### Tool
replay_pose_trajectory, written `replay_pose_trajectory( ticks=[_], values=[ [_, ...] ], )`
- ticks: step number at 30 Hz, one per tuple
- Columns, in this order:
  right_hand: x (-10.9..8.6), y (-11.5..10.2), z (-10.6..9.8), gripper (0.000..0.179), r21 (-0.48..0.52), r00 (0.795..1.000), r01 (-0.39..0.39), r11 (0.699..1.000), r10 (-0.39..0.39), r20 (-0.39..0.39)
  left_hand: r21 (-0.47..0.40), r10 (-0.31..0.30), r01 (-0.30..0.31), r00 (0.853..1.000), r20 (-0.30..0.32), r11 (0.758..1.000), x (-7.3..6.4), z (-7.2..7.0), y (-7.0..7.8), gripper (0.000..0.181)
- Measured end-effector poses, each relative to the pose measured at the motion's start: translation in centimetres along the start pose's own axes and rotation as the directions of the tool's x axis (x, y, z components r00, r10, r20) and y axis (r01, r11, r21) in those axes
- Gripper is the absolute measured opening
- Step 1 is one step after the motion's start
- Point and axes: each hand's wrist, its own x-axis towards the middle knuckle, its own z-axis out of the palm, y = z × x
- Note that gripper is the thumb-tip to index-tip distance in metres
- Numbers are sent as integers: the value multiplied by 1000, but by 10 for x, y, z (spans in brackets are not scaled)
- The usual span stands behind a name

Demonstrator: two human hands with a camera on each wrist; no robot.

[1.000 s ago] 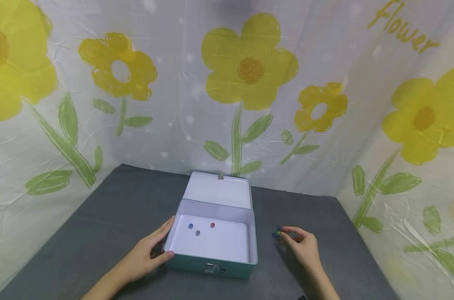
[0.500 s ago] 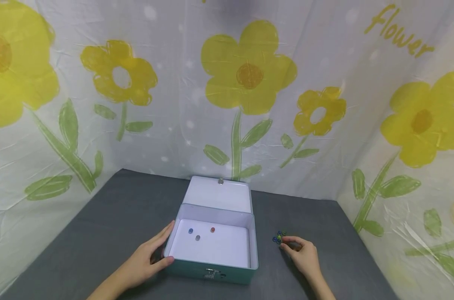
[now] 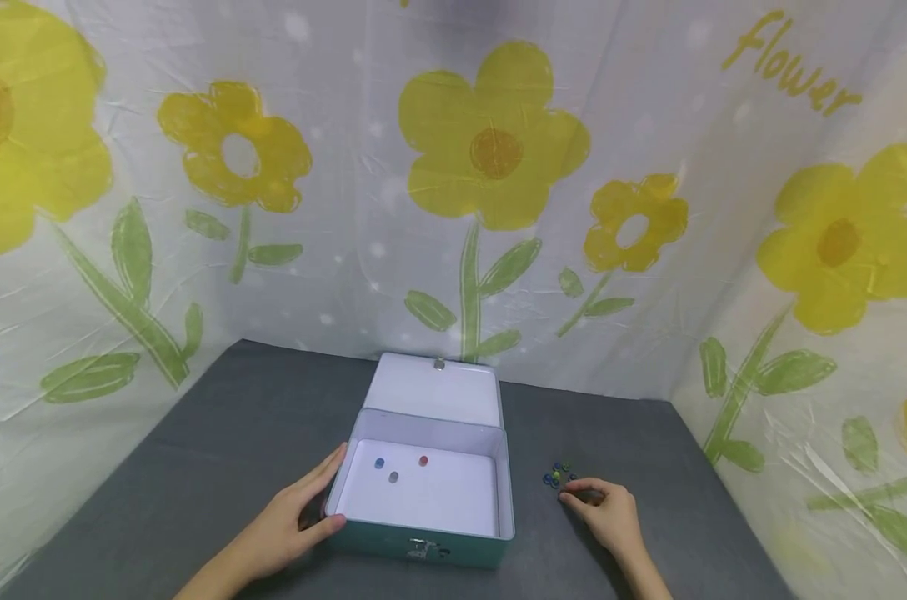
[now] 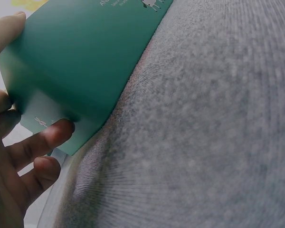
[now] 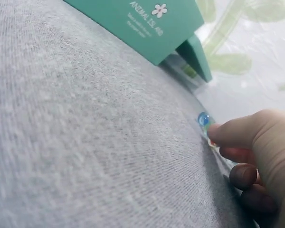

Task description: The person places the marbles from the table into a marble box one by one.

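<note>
A green metal box [image 3: 423,543] with a white inside stands on the dark cloth, its lid [image 3: 433,390] tipped back. Inside lie a blue marble [image 3: 379,462], a grey marble [image 3: 393,477] and a red marble [image 3: 423,460]. My left hand [image 3: 284,517] rests on the box's left side, thumb at the front corner and fingers spread along the wall. Right of the box, a cluster of blue and green marbles [image 3: 556,475] lies on the cloth. At its near edge my right hand [image 3: 607,512] pinches a glass marble [image 5: 212,142] with orange in it, mostly hidden by the thumb.
A dark grey cloth [image 3: 273,417] covers the table. Behind and on both sides hangs a white curtain [image 3: 348,250] with yellow flowers. The raised lid stands close to the back curtain.
My right hand has drawn slightly toward me from the cluster, uncovering more marbles. The left hand stays on the box. The head view has tilted up slightly.
</note>
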Motion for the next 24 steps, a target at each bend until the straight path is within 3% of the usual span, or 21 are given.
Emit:
replay_pose_trajectory(
  ticks=[7,15,20,24],
  values=[
    [0,2,-1,10,-17,1000,1,1000,-1,21,-33,30,-30,1000,-6,999,-1,1,-2,88],
    [0,0,-1,12,38,1000,1,999,-2,17,-34,21,-21,1000,-7,999,0,1,-2,87],
    [-1,-4,-2,17,137,998,-57,989,55,18,-26,14,-14,1000,-5,1000,0,1,-2,87],
    [-1,-6,-3,24,275,990,-139,952,132,42,-18,10,-10,1000,-3,1000,-1,1,-3,88]
  ],
)
